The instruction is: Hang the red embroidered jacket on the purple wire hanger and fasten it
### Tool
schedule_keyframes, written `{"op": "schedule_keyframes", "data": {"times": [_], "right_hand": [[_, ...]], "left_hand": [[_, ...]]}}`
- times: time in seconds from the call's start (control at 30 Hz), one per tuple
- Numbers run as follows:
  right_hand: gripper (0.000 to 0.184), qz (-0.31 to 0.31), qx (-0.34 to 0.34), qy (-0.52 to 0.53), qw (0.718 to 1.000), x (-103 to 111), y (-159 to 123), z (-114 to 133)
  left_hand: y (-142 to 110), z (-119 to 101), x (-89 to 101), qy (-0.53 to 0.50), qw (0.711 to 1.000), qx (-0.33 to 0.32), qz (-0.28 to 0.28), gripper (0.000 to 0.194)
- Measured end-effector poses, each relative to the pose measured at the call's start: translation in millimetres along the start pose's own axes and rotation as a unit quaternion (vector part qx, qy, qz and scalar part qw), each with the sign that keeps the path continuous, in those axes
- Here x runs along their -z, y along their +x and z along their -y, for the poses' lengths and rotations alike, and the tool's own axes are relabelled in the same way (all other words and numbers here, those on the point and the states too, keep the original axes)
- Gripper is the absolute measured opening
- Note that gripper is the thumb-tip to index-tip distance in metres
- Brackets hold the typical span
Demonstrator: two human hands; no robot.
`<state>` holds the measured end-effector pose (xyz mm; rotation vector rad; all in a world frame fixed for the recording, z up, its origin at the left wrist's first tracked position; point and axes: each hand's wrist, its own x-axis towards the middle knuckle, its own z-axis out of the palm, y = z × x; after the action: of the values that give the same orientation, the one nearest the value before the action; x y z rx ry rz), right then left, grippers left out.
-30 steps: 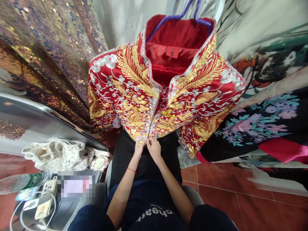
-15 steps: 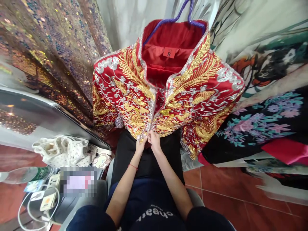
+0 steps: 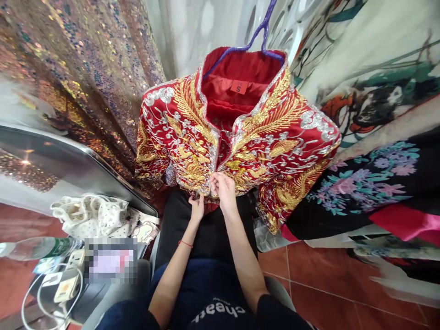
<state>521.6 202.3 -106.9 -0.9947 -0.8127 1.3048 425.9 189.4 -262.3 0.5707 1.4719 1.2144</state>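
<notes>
A red jacket (image 3: 278, 151) with gold and silver embroidery hangs in front of me on a purple hanger (image 3: 264, 32), its collar open at the top. My left hand (image 3: 197, 207) grips the jacket's lower front hem, left of the front opening. Higher up, my right hand (image 3: 222, 187) is pinched at the front opening, probably over the zipper; what lies between its fingertips is too small to make out. Below the hands, the front edges meet close together, while they spread apart toward the collar. A red label (image 3: 239, 87) marked S shows inside the neck.
Sequinned fabric (image 3: 113, 68) hangs at the left, and a black garment with flowers (image 3: 364, 183) at the right. Beside my left leg are a spotted white cloth (image 3: 92, 213), a plastic bottle (image 3: 37, 249), a power strip (image 3: 68, 286) and a white cable (image 3: 24, 298).
My right hand has moved up along the front opening, away from the left hand. My left hand has shifted slightly down and left on the hem. The jacket's collar sits lower in view.
</notes>
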Motion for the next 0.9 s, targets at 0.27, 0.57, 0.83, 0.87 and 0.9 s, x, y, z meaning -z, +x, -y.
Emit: {"op": "schedule_keyframes", "data": {"times": [0.27,0.57,0.83,0.87,0.9], "right_hand": [[0.029,-0.021,-0.004,0.0,1.0,-4.8,-2.5,3.1],[0.034,-0.02,0.043,-0.026,0.999,-7.4,4.2,11.8],[0.03,-0.051,0.172,-0.057,0.982,-41.4,18.8,66.6],[0.032,-0.052,0.186,-0.065,0.979,-44.8,23.7,76.1],[0.035,-0.05,0.198,-0.073,0.976,-47.4,28.7,84.7]], "left_hand": [[-19.9,-89.1,-30.8,0.333,0.826,-0.452,0.042,0.006],[-17.6,-97.5,-44.1,0.329,0.839,-0.422,0.103,0.021],[-28.5,-95.6,-42.8,0.329,0.832,-0.437,0.095,0.024],[-29.5,-95.3,-43.3,0.327,0.831,-0.439,0.097,0.024],[-30.4,-95.1,-44.0,0.324,0.832,-0.44,0.096,0.024]]}}
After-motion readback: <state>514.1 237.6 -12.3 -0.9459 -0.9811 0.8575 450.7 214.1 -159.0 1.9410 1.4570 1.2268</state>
